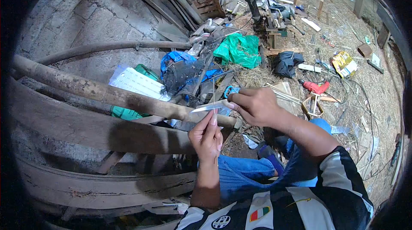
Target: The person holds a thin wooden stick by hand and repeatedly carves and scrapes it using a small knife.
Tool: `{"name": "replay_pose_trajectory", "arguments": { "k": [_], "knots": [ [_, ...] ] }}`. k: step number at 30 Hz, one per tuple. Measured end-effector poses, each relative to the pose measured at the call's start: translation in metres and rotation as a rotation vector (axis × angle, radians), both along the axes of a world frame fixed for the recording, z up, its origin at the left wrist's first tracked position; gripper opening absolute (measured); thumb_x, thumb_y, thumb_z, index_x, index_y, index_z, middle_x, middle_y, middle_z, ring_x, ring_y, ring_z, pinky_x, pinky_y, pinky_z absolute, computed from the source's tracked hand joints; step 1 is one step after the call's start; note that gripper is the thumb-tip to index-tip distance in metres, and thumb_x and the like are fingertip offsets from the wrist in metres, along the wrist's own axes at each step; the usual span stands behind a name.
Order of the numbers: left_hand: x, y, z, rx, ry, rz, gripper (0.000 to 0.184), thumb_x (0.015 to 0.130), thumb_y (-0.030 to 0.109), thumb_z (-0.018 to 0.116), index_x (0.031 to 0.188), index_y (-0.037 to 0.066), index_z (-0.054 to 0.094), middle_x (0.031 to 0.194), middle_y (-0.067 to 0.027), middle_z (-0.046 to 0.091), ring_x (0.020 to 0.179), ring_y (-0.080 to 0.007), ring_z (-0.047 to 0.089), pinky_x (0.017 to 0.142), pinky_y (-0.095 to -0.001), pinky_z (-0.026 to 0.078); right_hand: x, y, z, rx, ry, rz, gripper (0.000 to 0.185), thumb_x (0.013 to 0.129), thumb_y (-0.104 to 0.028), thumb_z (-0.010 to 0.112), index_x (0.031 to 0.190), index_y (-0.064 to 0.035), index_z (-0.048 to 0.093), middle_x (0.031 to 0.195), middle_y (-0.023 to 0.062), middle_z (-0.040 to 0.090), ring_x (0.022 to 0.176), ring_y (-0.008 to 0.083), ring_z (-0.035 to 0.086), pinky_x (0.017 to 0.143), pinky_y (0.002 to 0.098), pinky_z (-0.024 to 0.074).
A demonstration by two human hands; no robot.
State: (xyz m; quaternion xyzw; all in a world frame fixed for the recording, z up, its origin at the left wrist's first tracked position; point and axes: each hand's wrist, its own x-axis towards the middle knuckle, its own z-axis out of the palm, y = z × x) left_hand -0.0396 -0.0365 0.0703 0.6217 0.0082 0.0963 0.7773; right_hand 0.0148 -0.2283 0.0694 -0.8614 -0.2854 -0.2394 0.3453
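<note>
My left hand (207,137) pinches a thin stick (214,90) that stands almost upright above the fingertips. In my right hand (254,105) is a knife (207,108), its pale blade pointing left. The blade crosses the stick just above my left fingertips and seems to touch it. My right fingers wrap round the handle and hide most of it. Both hands are in front of my body, over my bent legs in blue jeans (244,170).
Bamboo poles (98,90) and a wooden plank (86,125) run along the left. Beyond my hands lie a green plastic bag (240,50), a black bag (287,63) and white papers (137,83). A red power drill (315,86) rests on the straw-strewn ground at right, near cables.
</note>
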Motion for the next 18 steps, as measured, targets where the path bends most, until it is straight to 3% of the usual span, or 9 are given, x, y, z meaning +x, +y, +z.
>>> {"name": "replay_pose_trajectory", "arguments": {
  "k": [8,10,14,18],
  "knots": [
    [-0.003,0.003,0.0,0.059,-0.032,-0.099,0.028,0.097,0.004,0.058,0.123,-0.006,0.065,0.055,-0.0025,0.055,0.033,-0.0058,0.036,0.033,-0.022,0.032,0.017,-0.007,-0.003,0.073,0.015,-0.1,0.021,0.092,-0.035,0.062,0.09,-0.0143,0.067,0.071,0.0089,0.065,0.061,0.0326,0.066,0.049,0.0465,0.0492],
    [-0.002,0.002,-0.003,0.072,-0.018,-0.093,0.029,0.098,0.004,0.057,0.124,-0.006,0.064,0.055,-0.0028,0.055,0.033,-0.0058,0.036,0.033,-0.022,0.033,0.008,0.0,-0.005,0.072,0.004,0.028,0.019,0.092,-0.03,0.065,0.094,-0.0126,0.071,0.07,0.0109,0.063,0.06,0.032,0.064,0.05,0.0443,0.0469],
    [-0.001,0.006,-0.012,0.01,-0.013,-0.066,0.028,0.097,0.002,0.06,0.125,-0.001,0.066,0.055,0.0002,0.053,0.038,-0.0024,0.036,0.034,-0.0196,0.029,0.021,-0.006,-0.003,0.115,0.094,-0.062,0.021,0.092,-0.031,0.064,0.095,-0.0113,0.071,0.075,0.0113,0.067,0.065,0.0329,0.066,0.053,0.044,0.0484],
    [0.001,0.007,-0.009,0.018,-0.024,-0.12,0.03,0.098,0.005,0.058,0.125,-0.005,0.063,0.058,-0.0028,0.055,0.034,-0.0053,0.036,0.033,-0.0218,0.032,0.016,-0.004,-0.005,0.125,0.041,-0.024,0.025,0.095,-0.036,0.059,0.088,-0.0131,0.067,0.074,0.0098,0.067,0.066,0.0339,0.067,0.053,0.048,0.0501]
  ]
}}
